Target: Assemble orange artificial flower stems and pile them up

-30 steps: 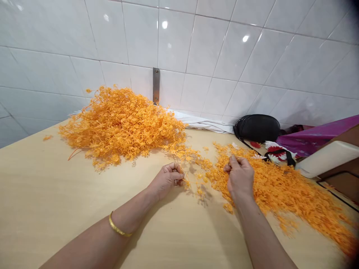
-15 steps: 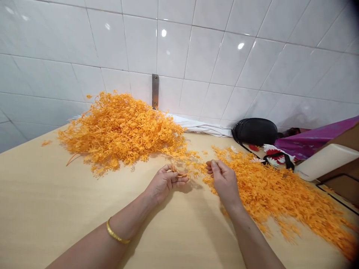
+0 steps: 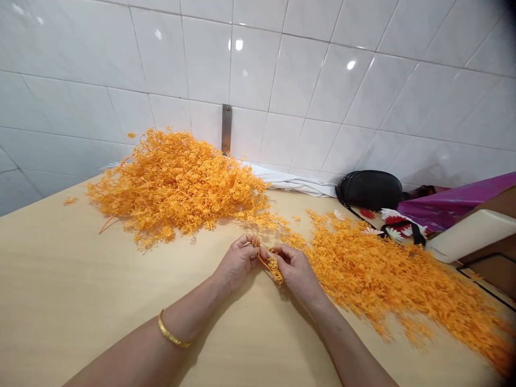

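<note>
While both hands work close together just below the steel bracket on the tile wall, a thin orange strand sits pinched between them, so the step in hand looks like picking at one small bit on its own. The left hand, with a gold bangle on the wrist, is curled nearly shut, its grip closed on part of the strand. The right hand is almost closed too, thumb and fingertips pinching the strand close to the left hand. Hard to say from here if the stuff is plastic or dried plant. Left of the bracket there's a big heaped pile of orange sprigs on the pale wooden counter, and right of it a looser orange spread fans along the counter, with a black pouch behind it. My take: the bit between the fingers calls for small, slow pulls rather than a yank, since these sprigs look like they'd hook onto each other easily.
</note>
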`<state>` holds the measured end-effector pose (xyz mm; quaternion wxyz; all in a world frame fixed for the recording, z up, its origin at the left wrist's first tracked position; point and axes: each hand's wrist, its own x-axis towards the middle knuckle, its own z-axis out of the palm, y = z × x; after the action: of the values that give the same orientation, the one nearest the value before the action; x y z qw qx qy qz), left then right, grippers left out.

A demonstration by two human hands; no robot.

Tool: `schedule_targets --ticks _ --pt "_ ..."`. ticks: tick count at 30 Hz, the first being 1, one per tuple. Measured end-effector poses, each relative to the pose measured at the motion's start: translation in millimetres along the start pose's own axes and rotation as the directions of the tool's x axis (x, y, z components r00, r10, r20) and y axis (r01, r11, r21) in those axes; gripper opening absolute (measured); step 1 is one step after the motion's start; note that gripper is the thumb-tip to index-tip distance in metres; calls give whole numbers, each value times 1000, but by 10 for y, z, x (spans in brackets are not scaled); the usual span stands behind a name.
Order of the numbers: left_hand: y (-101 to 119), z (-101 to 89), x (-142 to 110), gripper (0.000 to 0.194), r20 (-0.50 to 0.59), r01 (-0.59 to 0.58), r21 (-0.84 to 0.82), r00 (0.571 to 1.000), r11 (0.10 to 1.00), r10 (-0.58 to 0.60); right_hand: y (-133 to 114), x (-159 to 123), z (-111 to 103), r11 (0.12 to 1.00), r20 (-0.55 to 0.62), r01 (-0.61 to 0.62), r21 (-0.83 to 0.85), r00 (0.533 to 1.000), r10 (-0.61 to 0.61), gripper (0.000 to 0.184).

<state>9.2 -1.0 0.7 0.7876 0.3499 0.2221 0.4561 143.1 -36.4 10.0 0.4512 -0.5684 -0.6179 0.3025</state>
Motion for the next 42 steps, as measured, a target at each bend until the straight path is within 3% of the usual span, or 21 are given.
schedule_targets --ticks 5,8,12,15,20,28,33,38,40,42 --pt "22 10 -1 30 -77 -7 -30 997 1000 5 -19 -3 -2 997 -181 63 -50 981 -71 14" --pt "6 15 7 36 -115 -8 32 993 999 11 -50 -11 -24 992 -249 100 -80 961 -117 15" --pt "-44 27 3 28 -46 63 199 997 978 -55 -99 -36 -7 976 -299 176 -126 932 -207 16" --pt "-63 32 -6 23 15 74 226 997 971 -79 -108 -49 29 987 -253 160 -8 955 -157 16" --pt "-43 53 -23 20 -4 75 256 997 964 -77 -18 -21 59 956 -87 -13 294 995 41 17" --pt "-16 153 -51 17 -38 82 170 996 982 -77 27 -10 74 985 -56 38 167 998 -29 14" --pt "-32 145 -33 14 -5 101 196 995 975 -102 -32 -41 97 994 -143 100 -32 984 -104 15" --pt "-24 91 -12 10 14 134 336 989 932 -148 -62 -44 95 985 -176 154 -75 970 -165 16" --pt "-23 67 -18 12 19 158 352 984 923 -176 -28 3 14 992 -260 114 -60 957 -126 16" --pt "-30 46 -29 12 30 178 383 978 906 -204 30 74 -125 997 -446 42 71 895 -6 19"
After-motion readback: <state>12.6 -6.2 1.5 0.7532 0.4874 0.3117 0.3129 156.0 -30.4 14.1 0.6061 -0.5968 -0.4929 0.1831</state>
